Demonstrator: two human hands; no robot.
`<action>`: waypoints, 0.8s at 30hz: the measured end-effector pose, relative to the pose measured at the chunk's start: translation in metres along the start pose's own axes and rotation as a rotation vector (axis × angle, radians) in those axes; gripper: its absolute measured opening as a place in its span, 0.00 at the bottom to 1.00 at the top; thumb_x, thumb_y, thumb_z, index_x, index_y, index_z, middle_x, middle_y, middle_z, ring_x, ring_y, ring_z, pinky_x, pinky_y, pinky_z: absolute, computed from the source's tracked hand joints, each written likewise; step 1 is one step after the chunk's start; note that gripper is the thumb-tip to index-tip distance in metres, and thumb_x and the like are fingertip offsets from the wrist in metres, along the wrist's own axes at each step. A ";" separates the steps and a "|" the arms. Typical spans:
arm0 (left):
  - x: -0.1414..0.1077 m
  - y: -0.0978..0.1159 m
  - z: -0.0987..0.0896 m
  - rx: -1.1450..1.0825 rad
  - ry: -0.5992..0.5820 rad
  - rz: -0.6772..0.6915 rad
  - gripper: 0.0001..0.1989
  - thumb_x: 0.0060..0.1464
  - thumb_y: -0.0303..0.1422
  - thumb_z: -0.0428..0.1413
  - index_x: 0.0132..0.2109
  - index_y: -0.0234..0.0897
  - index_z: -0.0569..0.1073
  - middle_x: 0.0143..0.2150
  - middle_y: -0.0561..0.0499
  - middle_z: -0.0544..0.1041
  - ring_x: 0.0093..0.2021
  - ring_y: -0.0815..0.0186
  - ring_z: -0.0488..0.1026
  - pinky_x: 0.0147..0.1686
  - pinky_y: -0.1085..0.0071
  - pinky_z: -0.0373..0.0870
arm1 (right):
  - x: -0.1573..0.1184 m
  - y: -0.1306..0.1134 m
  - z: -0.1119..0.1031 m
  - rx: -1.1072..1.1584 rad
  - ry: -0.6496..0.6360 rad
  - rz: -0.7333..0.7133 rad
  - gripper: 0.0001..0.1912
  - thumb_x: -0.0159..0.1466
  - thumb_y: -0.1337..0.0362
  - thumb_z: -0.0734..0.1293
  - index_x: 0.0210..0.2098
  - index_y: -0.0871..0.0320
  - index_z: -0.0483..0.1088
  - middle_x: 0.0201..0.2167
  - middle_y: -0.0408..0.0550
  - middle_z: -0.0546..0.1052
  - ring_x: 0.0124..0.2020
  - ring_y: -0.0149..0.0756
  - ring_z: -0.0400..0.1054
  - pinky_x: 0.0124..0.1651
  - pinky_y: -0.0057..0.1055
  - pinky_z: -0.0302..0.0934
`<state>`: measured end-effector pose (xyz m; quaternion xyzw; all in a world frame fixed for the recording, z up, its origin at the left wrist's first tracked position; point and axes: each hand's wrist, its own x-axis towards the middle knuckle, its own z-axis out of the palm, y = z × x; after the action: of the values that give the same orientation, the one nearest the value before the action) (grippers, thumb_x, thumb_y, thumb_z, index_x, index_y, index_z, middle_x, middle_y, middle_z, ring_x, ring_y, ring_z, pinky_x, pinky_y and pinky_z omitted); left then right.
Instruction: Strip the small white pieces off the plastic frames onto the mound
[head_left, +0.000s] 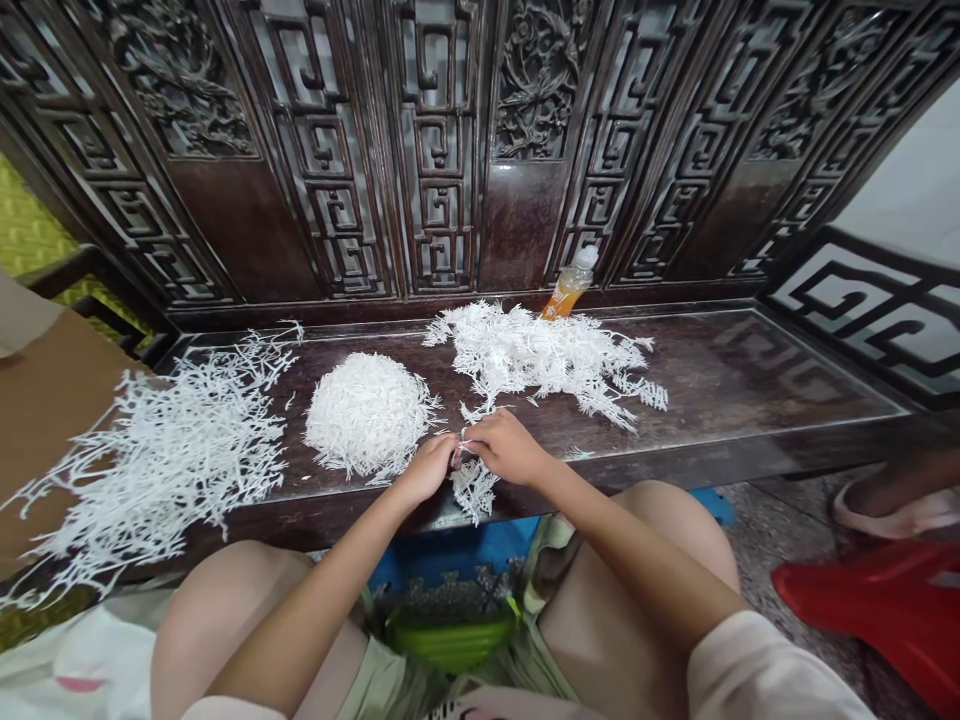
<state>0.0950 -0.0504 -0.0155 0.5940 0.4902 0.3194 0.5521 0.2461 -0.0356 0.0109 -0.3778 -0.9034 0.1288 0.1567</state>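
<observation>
Two hands (506, 448) pinch white shreds (472, 490), apparently pointing downward.

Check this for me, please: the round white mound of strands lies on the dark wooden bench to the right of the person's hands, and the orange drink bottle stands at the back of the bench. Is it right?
Not right: the round white mound of strands lies on the dark wooden bench to the left of the person's left hand and right hand, as the head view shows. The orange drink bottle does stand at the back.

Head-worn view, looking forward and down, close to carved wooden bench (750, 370)
</observation>
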 end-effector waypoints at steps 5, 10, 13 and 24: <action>-0.001 0.003 0.001 -0.140 0.141 -0.030 0.09 0.45 0.31 0.39 0.20 0.37 0.54 0.18 0.56 0.55 0.22 0.71 0.57 0.26 0.73 0.58 | 0.001 0.020 -0.003 -0.106 0.011 0.088 0.10 0.58 0.68 0.57 0.22 0.60 0.64 0.22 0.47 0.71 0.27 0.32 0.61 0.34 0.29 0.42; -0.004 0.007 -0.015 -0.149 0.315 0.011 0.08 0.46 0.31 0.40 0.22 0.37 0.57 0.20 0.56 0.58 0.22 0.72 0.58 0.25 0.74 0.58 | 0.001 0.048 -0.022 -0.149 0.071 0.236 0.13 0.60 0.67 0.55 0.22 0.59 0.65 0.22 0.47 0.71 0.26 0.33 0.61 0.34 0.29 0.42; -0.003 0.007 -0.016 -0.149 0.237 -0.008 0.11 0.49 0.38 0.42 0.29 0.37 0.63 0.23 0.55 0.63 0.25 0.71 0.62 0.29 0.74 0.61 | 0.002 0.036 -0.020 -0.104 0.077 0.123 0.13 0.61 0.65 0.54 0.25 0.59 0.66 0.25 0.46 0.72 0.29 0.33 0.61 0.36 0.29 0.42; -0.008 0.002 -0.003 0.210 0.154 0.062 0.15 0.52 0.43 0.42 0.33 0.38 0.66 0.24 0.55 0.65 0.27 0.69 0.63 0.29 0.73 0.59 | -0.003 0.000 -0.001 -0.197 0.043 -0.069 0.13 0.62 0.67 0.53 0.30 0.60 0.67 0.26 0.48 0.70 0.31 0.33 0.58 0.39 0.32 0.41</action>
<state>0.0899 -0.0565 -0.0119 0.6368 0.5435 0.3280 0.4375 0.2487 -0.0378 0.0117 -0.3626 -0.9206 0.0255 0.1423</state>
